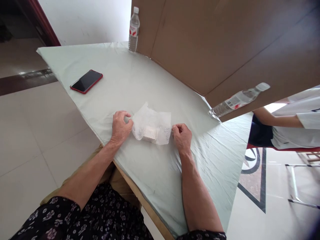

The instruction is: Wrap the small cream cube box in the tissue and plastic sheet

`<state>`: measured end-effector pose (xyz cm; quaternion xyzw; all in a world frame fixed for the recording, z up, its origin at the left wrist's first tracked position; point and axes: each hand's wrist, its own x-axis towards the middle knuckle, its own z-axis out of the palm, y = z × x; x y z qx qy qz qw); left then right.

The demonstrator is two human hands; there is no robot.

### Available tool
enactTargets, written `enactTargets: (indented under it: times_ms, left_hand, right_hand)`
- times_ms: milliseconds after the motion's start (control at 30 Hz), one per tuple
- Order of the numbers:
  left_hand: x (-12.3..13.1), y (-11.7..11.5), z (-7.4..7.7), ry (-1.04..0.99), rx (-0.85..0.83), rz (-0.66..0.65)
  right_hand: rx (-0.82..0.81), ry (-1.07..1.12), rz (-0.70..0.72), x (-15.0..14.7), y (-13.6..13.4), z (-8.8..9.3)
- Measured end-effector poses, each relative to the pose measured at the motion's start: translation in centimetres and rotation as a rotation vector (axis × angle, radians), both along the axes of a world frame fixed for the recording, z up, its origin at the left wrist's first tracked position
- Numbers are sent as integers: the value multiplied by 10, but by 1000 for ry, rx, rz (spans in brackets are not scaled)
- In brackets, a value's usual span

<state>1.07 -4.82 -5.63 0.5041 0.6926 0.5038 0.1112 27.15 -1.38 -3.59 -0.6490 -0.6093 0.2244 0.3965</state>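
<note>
A translucent white bubble wrap bag (163, 121) lies spread on the table between both hands. A small pale, block-shaped object (150, 133) shows at its lower middle; I cannot tell what kind it is. My left hand (120, 126) is closed, thumb and forefinger pinching the left edge of the bag. At the opposite edge, my right hand (183, 137) is closed in a pinch, its fingertips on the clear rim of the bag. The tips of my other right fingers are curled out of sight.
A pale green cloth covers the table (160, 173). To the left lies a red-cased phone (86, 81). A tall cardboard panel (200, 43) stands behind, with a water bottle (134, 30) upright and another bottle (237, 101) leaning against it. A seated person (295, 120) is at right.
</note>
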Motion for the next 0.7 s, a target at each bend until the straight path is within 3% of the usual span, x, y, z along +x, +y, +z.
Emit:
enactTargets:
  times_ms: [133,233,300,400,500,567,700]
  left_hand:
    - [4,-16,19,54,187,-18]
    - [13,-27,39,159,268,-267]
    - [19,-27,49,244,200,-531]
    - [24,-19,57,421,-10,-732]
    - [18,-13,65,549,-197,-760]
    - [9,-17,72,568,-268,-732]
    - [-9,-36,78,527,-448,-761]
  right_hand:
    - [73,148,136,-11,-16,32]
    - [62,112,321,-21,-27,51]
    - [18,48,424,-26,-30,53]
    - [-25,-14,456,-28,-33,49]
    - [-5,13,498,-25,-41,52]
    - [-40,23,630,-20,-51,57]
    - [-293,-63,880,-7,-73,58]
